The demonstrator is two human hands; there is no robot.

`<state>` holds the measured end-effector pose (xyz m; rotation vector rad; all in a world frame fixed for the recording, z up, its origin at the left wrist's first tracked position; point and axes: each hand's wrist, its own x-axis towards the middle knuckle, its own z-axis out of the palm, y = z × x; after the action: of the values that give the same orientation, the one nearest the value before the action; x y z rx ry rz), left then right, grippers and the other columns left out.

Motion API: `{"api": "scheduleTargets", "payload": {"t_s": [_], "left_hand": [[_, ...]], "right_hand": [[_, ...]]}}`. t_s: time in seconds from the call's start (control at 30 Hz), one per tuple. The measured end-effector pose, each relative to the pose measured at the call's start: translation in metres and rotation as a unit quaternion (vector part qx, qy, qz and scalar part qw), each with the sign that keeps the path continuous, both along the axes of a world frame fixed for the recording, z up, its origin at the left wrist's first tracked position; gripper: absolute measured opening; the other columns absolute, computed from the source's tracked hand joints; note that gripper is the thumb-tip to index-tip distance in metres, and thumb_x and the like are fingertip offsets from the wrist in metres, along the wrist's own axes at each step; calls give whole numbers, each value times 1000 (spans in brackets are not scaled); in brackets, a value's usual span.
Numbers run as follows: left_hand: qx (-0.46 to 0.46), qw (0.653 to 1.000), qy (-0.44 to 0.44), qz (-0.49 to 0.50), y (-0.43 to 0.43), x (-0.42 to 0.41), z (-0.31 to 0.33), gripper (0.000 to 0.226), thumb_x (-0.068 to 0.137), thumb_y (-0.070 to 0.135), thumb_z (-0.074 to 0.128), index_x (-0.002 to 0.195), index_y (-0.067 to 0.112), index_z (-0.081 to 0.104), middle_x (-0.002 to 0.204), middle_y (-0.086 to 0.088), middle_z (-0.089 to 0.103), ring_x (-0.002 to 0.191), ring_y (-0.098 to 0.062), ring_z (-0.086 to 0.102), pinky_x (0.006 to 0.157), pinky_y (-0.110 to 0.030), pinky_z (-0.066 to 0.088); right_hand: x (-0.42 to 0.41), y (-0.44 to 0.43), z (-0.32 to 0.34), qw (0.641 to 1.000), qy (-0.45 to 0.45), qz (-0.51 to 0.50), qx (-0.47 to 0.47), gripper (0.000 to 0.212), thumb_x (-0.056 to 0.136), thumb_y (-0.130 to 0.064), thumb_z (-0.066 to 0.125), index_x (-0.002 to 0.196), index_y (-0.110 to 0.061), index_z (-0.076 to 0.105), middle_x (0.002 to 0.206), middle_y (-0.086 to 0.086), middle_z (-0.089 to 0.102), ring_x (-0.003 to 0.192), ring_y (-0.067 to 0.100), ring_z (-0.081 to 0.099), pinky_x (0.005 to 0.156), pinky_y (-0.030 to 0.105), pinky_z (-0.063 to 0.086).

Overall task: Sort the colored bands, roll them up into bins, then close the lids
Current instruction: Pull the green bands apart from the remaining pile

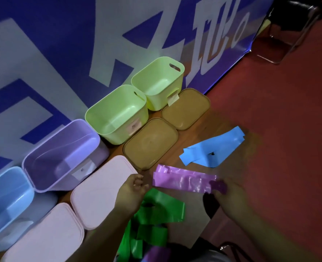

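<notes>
A blue and white banner runs behind a row of four open bins on a wooden surface. From the left these are a blue bin, a purple bin, and two green bins, the near green bin and the far green bin. Every bin looks empty.

One lid lies flat in front of each bin: two pink lids before the blue and purple bins, and two brown lids before the green ones.

A heap of green bands lies folded at the near edge. A blue band lies folded near the right edge, its long axis slanting away to the right.

The purple band is stretched out flat between the hands, just in front of the nearer brown lid. Its long axis runs left to right, dipping slightly toward the right.

The right hand pinches the right end of the purple band, with its fingertips wrapped over the band's end. The left hand hovers beside the band's left end, apart from it. Its fingers are loosely curled with nothing visible in them, and it sits just above the green heap.
</notes>
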<state>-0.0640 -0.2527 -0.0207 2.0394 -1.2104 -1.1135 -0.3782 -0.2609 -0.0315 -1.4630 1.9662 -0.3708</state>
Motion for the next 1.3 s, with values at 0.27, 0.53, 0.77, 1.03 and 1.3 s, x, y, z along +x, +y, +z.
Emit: {"api": "scheduleTargets", "payload": {"t_s": [0.27, 0.53, 0.77, 1.03, 1.3], "left_hand": [[-13, 991, -104, -87, 79, 19, 0, 29, 82, 19, 74, 105, 33, 63, 94, 21, 63, 82, 13, 58, 71, -1, 37], [-42, 973, -158, -162, 134, 18, -2, 26, 79, 28, 68, 103, 16, 72, 101, -3, 69, 94, -23, 64, 80, -24, 48], [-91, 945, -186, -254, 173, 20, -11, 21, 82, 34, 58, 100, 27, 65, 96, 4, 63, 88, -18, 56, 72, -31, 48], [-70, 958, -110, -257, 191, 24, -12, 43, 83, 27, 69, 125, 26, 65, 121, 7, 65, 110, -11, 57, 94, -21, 42], [-81, 975, 40, -201, 202, 29, 9, 40, 75, 38, 76, 114, 35, 67, 104, 12, 67, 96, -8, 64, 86, -25, 52]], "right_hand": [[73, 40, 5, 976, -59, 201, 59, 23, 77, -24, 74, 99, -29, 71, 97, -15, 62, 90, 3, 58, 76, 3, 39], [107, 93, -4, 958, -87, 244, 125, 25, 73, -28, 79, 69, -36, 55, 85, -10, 68, 82, 8, 63, 66, 8, 40], [121, 129, -10, 962, -125, 164, 177, 24, 72, -17, 83, 83, -18, 62, 74, -7, 63, 60, 2, 56, 55, 10, 41], [135, 148, -7, 963, -167, 90, 189, 24, 71, 6, 76, 68, -15, 65, 61, -1, 66, 47, 1, 57, 51, 19, 49], [156, 138, 48, 952, -255, 103, 132, 13, 80, -4, 76, 72, -12, 70, 55, 0, 66, 49, 8, 56, 51, 20, 45]]}}
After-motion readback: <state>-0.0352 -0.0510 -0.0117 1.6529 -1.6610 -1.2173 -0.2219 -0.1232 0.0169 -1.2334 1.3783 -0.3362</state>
